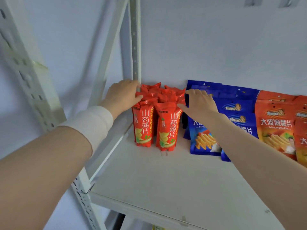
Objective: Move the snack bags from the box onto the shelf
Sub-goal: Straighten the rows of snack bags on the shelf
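Head view: a cluster of tall red snack bags (pixel 166 128) stands upright on the white shelf (pixel 166 183), at its back left corner, and both hands are at the crimped tops of this cluster. The left hand (pixel 123 95) lies against the left side of the cluster, with thumb and fingers at the top seal of the leftmost bag; I cannot tell if it pinches the seal or only touches it. The right hand (pixel 201 103) is relaxed with fingers spread, and it touches the right side of the cluster without holding anything. I judge these bags light, puffed with air and slippery, with brittle chips inside, so they tip easily. They should be taken softly around the middle or by the flat top seal, not squeezed. Just right of the red cluster lean the blue bags (pixel 237 107), overlapping one another, and beyond them the orange bags (pixel 275 123). Just behind the cluster on the left stands the metal post (pixel 135 47), and the wall (pixel 216 39) is directly behind, so there is little room there. In front of the cluster the shelf board is bare. The box is not in view.
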Tool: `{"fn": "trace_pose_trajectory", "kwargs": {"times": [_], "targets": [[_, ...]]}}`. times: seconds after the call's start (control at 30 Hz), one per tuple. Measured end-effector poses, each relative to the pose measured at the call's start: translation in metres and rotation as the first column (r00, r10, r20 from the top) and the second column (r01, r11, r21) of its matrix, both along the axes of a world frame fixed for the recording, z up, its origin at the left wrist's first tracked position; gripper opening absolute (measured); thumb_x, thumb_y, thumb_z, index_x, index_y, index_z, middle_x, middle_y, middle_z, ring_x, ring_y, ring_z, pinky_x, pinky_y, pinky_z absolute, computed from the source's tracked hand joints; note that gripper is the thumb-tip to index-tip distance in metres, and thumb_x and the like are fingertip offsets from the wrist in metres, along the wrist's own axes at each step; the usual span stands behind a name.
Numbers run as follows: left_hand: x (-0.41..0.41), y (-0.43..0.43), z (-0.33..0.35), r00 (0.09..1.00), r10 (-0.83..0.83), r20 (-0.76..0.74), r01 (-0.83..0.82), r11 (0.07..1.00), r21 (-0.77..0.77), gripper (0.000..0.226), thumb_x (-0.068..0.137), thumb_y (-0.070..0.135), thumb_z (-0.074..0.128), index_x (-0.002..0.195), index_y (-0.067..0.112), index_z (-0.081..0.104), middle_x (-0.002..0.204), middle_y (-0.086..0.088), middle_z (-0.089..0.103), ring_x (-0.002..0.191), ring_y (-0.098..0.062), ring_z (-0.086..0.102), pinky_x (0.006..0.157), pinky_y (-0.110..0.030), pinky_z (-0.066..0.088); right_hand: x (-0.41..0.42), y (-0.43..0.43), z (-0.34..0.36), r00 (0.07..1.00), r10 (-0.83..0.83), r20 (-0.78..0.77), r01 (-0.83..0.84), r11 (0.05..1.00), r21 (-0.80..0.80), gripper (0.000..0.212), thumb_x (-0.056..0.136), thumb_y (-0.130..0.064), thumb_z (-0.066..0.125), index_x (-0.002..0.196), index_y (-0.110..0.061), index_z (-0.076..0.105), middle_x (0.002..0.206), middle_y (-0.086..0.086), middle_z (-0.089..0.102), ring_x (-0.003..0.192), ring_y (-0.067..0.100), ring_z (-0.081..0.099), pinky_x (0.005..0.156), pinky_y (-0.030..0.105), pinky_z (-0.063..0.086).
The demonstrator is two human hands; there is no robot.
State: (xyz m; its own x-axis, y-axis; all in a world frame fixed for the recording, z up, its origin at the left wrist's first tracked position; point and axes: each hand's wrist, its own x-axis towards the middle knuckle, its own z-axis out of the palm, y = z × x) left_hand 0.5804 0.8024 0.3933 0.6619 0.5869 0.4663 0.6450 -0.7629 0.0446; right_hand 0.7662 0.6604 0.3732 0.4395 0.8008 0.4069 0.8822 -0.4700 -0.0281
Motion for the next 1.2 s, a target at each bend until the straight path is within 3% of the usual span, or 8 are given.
{"fn": "trace_pose_trajectory", "kwargs": {"times": [0.13, 0.23, 0.47, 0.57, 0.63, 0.8, 1.0, 1.2], "targets": [[-0.006, 0.023, -0.051, 0.898, 0.111, 0.425, 0.080, 0.911, -0.406, 0.064, 0.085, 0.036, 0.064, 0.136, 0.008, 0.038, 0.136, -0.013, 0.047, 0.123, -0.028, 0.048, 0.099, -0.037, 0.040, -0.008, 0.004, -0.034, 0.939, -0.026, -0.343, 0.093, 0.979, 0.179, 0.080, 0.082, -0.058, 0.056, 0.141, -0.009, 0.032, 0.141, 0.011, 0.041, 0.131, 0.030, 0.036, 0.103, 0.044, 0.034], [-0.002, 0.029, -0.090, 0.782, 0.218, 0.583, 0.183, 0.815, -0.550, 0.075, 0.082, 0.033, 0.069, 0.141, 0.005, 0.031, 0.141, -0.014, 0.042, 0.128, -0.027, 0.044, 0.105, -0.036, 0.037, -0.012, 0.006, -0.070, 0.848, -0.021, -0.529, 0.182, 0.950, 0.254, 0.087, 0.077, -0.059, 0.062, 0.142, -0.010, 0.030, 0.145, 0.009, 0.037, 0.134, 0.025, 0.033, 0.108, 0.042, 0.032], [0.015, 0.036, -0.153, 0.782, 0.234, 0.577, 0.274, 0.703, -0.656, 0.095, 0.073, 0.036, 0.076, 0.146, 0.010, 0.022, 0.149, -0.010, 0.031, 0.136, -0.023, 0.035, 0.111, -0.044, 0.032, -0.023, 0.024, -0.140, 0.708, -0.096, -0.700, 0.318, 0.928, 0.194, 0.090, 0.073, -0.047, 0.073, 0.142, -0.010, 0.029, 0.143, 0.011, 0.036, 0.133, 0.026, 0.034, 0.106, 0.042, 0.034], [0.027, 0.037, -0.159, 0.745, 0.202, 0.636, 0.367, 0.672, -0.643, 0.086, 0.068, 0.025, 0.082, 0.139, 0.011, 0.034, 0.136, -0.003, 0.043, 0.123, -0.018, 0.046, 0.104, -0.035, 0.040, -0.021, 0.037, -0.159, 0.701, -0.067, -0.710, 0.322, 0.918, 0.231, 0.092, 0.071, -0.041, 0.076, 0.142, -0.008, 0.028, 0.140, 0.013, 0.039, 0.132, 0.028, 0.034, 0.107, 0.044, 0.033], [0.034, 0.042, -0.164, 0.740, 0.189, 0.645, 0.380, 0.674, -0.634, 0.081, 0.067, 0.024, 0.083, 0.134, 0.013, 0.039, 0.131, -0.003, 0.049, 0.116, -0.016, 0.052, 0.101, -0.039, 0.044, -0.019, 0.045, -0.170, 0.697, -0.022, -0.716, 0.319, 0.905, 0.283, 0.092, 0.070, -0.040, 0.078, 0.141, -0.008, 0.030, 0.138, 0.011, 0.042, 0.131, 0.027, 0.037, 0.106, 0.043, 0.035], [0.042, 0.051, -0.170, 0.747, 0.201, 0.634, 0.405, 0.619, -0.673, 0.072, 0.074, 0.022, 0.078, 0.134, 0.014, 0.038, 0.130, -0.003, 0.053, 0.111, -0.015, 0.054, 0.095, -0.033, 0.046, -0.015, 0.055, -0.186, 0.593, 0.096, -0.800, 0.382, 0.841, 0.384, 0.074, 0.071, -0.030, 0.080, 0.131, -0.009, 0.042, 0.123, 0.005, 0.055, 0.109, 0.016, 0.054, 0.083, 0.025, 0.041], [0.043, 0.066, -0.170, 0.757, 0.162, 0.633, 0.464, 0.550, -0.695, 0.072, 0.076, 0.018, 0.075, 0.137, 0.014, 0.037, 0.131, -0.001, 0.053, 0.112, -0.013, 0.053, 0.090, -0.025, 0.044, -0.020, 0.060, -0.197, 0.604, 0.086, -0.792, 0.459, 0.775, 0.434, 0.071, 0.068, -0.036, 0.081, 0.123, -0.010, 0.044, 0.121, 0.005, 0.052, 0.110, 0.020, 0.052, 0.087, 0.031, 0.046], [0.039, 0.060, -0.172, 0.766, 0.106, 0.634, 0.493, 0.536, -0.686, 0.078, 0.079, 0.020, 0.073, 0.141, 0.016, 0.027, 0.135, 0.003, 0.045, 0.114, -0.007, 0.046, 0.096, -0.026, 0.041, -0.022, 0.058, -0.195, 0.634, 0.046, -0.772, 0.412, 0.824, 0.388, 0.079, 0.070, -0.038, 0.078, 0.131, -0.010, 0.038, 0.129, 0.007, 0.046, 0.121, 0.022, 0.045, 0.098, 0.040, 0.043]]}}
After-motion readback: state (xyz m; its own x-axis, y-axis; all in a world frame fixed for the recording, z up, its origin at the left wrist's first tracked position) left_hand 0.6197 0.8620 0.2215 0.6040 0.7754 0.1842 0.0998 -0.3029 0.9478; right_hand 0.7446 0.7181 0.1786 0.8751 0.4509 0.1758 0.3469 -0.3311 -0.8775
